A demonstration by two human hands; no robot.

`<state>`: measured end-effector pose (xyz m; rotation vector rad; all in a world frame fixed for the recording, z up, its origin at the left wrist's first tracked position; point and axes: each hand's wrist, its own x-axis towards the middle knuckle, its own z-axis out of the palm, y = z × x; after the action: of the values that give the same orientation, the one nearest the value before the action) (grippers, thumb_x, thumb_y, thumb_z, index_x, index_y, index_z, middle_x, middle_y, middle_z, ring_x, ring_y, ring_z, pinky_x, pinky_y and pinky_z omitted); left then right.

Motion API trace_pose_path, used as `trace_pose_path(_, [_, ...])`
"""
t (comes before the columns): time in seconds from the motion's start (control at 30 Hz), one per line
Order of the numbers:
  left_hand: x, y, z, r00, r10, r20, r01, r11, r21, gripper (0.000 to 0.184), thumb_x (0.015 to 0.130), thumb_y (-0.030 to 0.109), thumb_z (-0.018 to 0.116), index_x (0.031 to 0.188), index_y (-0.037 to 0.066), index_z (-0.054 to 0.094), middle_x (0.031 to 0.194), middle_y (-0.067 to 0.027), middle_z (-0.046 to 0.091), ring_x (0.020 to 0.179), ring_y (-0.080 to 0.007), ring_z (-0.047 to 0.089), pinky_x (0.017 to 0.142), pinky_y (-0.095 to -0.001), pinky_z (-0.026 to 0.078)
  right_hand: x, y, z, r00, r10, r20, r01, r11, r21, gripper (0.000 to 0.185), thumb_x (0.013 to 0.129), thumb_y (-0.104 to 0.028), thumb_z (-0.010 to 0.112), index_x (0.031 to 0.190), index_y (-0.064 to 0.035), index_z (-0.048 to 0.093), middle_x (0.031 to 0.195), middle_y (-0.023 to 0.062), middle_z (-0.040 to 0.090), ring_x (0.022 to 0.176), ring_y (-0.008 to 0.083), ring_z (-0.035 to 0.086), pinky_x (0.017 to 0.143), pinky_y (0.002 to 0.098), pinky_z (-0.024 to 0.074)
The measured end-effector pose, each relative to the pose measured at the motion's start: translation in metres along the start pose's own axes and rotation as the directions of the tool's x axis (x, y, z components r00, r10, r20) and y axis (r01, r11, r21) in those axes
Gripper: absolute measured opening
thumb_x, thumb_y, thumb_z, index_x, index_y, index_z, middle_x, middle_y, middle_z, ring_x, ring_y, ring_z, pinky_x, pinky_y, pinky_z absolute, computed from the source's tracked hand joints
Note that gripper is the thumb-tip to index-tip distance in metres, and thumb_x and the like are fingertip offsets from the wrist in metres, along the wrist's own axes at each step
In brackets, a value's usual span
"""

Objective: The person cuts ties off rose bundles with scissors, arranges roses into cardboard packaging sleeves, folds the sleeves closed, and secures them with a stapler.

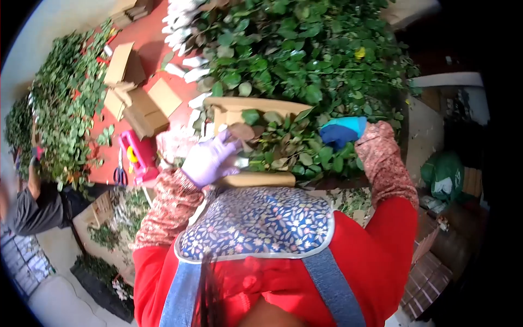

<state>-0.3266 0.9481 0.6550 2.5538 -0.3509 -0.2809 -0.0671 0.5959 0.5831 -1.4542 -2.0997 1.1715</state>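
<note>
In front of my apron lies an opened cardboard wrap [261, 179] with a bunch of leafy stems [286, 140] inside it. My left hand [211, 158], in a lavender glove, is over the wrap's left end, fingers apart beside a brownish leaf or flap [241, 133]. My right hand [343, 132], in a blue and teal glove, is closed among the leaves at the bunch's right end; what its fingers hold is hidden. A large pile of leafy stems [305, 54] lies just beyond, with white-wrapped ends [182, 27] along its left side.
Left of the wrap stand a pink tape dispenser [140, 155] and scissors [120, 173] on the red table [103, 170]. Folded cardboard pieces [143, 109] lie farther back. Another leafy pile [71, 92] is at the far left, near a person's arm [34, 182]. A green bag [442, 173] sits at right.
</note>
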Motion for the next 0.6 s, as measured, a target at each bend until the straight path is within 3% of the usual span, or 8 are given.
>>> trace_pose_path(0.03, [0.002,0.000,-0.002,0.999,-0.017,0.033,0.016,1.000,0.026,0.062,0.069,0.035,0.081,0.122,0.016,0.055,0.119,-0.0130,0.051,0.092,-0.0304,0.064,0.074,-0.0395,0.054,0.004,-0.015,-0.007,0.928,0.366,0.074,-0.366,0.851,0.376,0.020,0.092,-0.022,0.058,0.093,-0.0017,0.061,0.085,0.0071,0.066,0.068,0.0192,0.062,0.064,0.0362,0.0511])
trace_pose_path(0.07, [0.002,-0.001,0.000,0.999,-0.012,0.047,0.010,0.999,0.052,0.065,0.068,0.036,0.082,0.122,0.015,0.053,0.116,-0.0141,0.050,0.091,-0.0316,0.063,0.073,-0.0408,0.054,0.009,-0.033,-0.012,0.738,0.622,0.263,-0.613,0.453,0.647,0.021,0.092,-0.022,0.060,0.095,-0.0020,0.062,0.085,0.0058,0.068,0.069,0.0195,0.063,0.063,0.0363,0.0510])
trace_pose_path(0.13, [0.003,-0.005,0.004,0.997,0.031,-0.076,-0.027,0.998,0.054,0.069,0.065,0.035,0.084,0.122,0.012,0.053,0.114,-0.0135,0.054,0.082,-0.0339,0.064,0.067,-0.0414,0.053,0.009,-0.035,-0.002,0.605,0.759,0.239,-0.624,0.265,0.735,0.023,0.092,-0.023,0.061,0.100,-0.0012,0.064,0.087,0.0038,0.070,0.072,0.0193,0.064,0.065,0.0356,0.0521])
trace_pose_path(0.17, [0.006,0.002,-0.001,0.998,-0.067,0.005,0.067,0.997,0.034,0.070,0.063,0.036,0.085,0.120,0.012,0.053,0.112,-0.0134,0.054,0.080,-0.0335,0.064,0.067,-0.0414,0.053,0.009,-0.037,0.008,0.698,0.710,-0.094,-0.471,0.553,0.688,0.025,0.094,-0.025,0.060,0.105,-0.0034,0.065,0.088,0.0050,0.071,0.077,0.0170,0.067,0.068,0.0326,0.0530])
trace_pose_path(0.27, [0.001,0.001,0.006,0.996,-0.084,-0.013,0.085,0.993,0.082,0.075,0.061,0.036,0.085,0.123,0.011,0.051,0.110,-0.0133,0.054,0.079,-0.0324,0.065,0.066,-0.0413,0.054,0.011,-0.056,0.024,0.569,0.700,-0.430,-0.619,0.710,0.336,0.030,0.090,-0.028,0.063,0.111,-0.0082,0.066,0.098,0.0135,0.070,0.088,0.0296,0.068,0.077,0.0380,0.0535])
trace_pose_path(0.47, [0.003,0.008,0.008,0.981,-0.191,0.044,0.182,0.969,0.164,0.074,0.065,0.028,0.082,0.131,0.017,0.050,0.109,-0.0132,0.057,0.073,-0.0316,0.065,0.063,-0.0406,0.053,0.004,-0.097,-0.014,0.584,0.719,-0.376,-0.677,0.687,0.262,0.030,0.089,-0.031,0.062,0.112,-0.0122,0.067,0.100,0.0142,0.068,0.093,0.0338,0.065,0.082,0.0422,0.0520])
trace_pose_path(0.53, [0.004,0.009,0.008,0.980,-0.189,0.060,0.172,0.961,0.217,0.076,0.065,0.031,0.082,0.132,0.015,0.048,0.110,-0.0142,0.058,0.073,-0.0323,0.065,0.062,-0.0405,0.053,-0.002,-0.117,-0.055,0.550,0.639,-0.538,-0.768,0.640,-0.025,0.022,0.084,-0.013,0.067,0.105,-0.0087,0.068,0.089,0.0145,0.067,0.081,0.0321,0.065,0.071,0.0404,0.0521])
trace_pose_path(0.6, [0.003,0.008,0.009,0.977,-0.191,0.098,0.157,0.947,0.279,0.078,0.066,0.036,0.081,0.133,0.013,0.047,0.112,-0.0143,0.059,0.074,-0.0328,0.065,0.062,-0.0406,0.054,-0.015,-0.110,-0.088,0.482,0.367,-0.796,-0.789,0.577,-0.212,0.022,0.082,-0.013,0.068,0.104,-0.0094,0.068,0.084,0.0128,0.066,0.077,0.0312,0.064,0.067,0.0412,0.0512])
